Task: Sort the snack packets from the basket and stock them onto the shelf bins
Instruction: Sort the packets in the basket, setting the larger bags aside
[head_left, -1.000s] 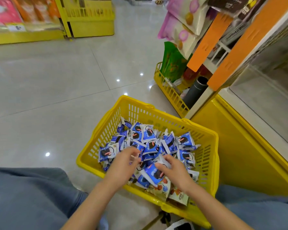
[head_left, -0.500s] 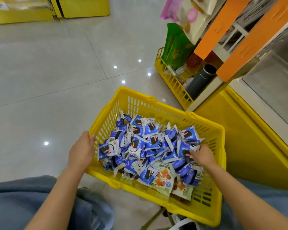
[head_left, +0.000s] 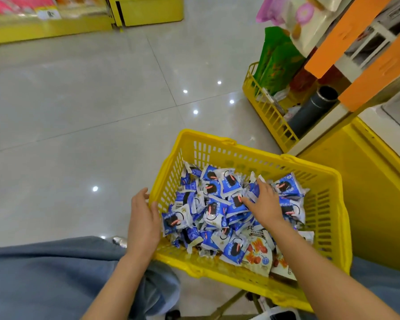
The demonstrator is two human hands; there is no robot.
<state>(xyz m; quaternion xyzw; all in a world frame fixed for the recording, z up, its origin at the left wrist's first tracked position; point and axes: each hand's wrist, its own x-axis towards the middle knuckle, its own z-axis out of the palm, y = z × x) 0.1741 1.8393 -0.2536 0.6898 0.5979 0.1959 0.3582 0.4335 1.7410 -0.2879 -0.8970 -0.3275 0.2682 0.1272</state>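
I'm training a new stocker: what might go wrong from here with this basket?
The orange-print packets lie partly under the blue packets, so a scoop by the right hand may mix kinds. The left hand only rests against the basket wall, so the basket could shift as packets are pulled.

Quick headcount from where I'm standing: one yellow basket [head_left: 240, 155], and a heap of blue snack packets [head_left: 214, 211] inside it. Well over twenty are showing, but they're too overlapped for an exact number. Only two white-and-orange packets [head_left: 258, 255], both in the near corner. Two hands in the mix, one left hand [head_left: 143, 218] and one right hand [head_left: 266, 204]. Over by the shelf there's one more yellow wire bin [head_left: 267, 112], one dark tube [head_left: 314, 109], what looks like two green bags [head_left: 277, 58] and two orange strips [head_left: 346, 31]. Across the aisle, two yellow shelf units [head_left: 148, 8]
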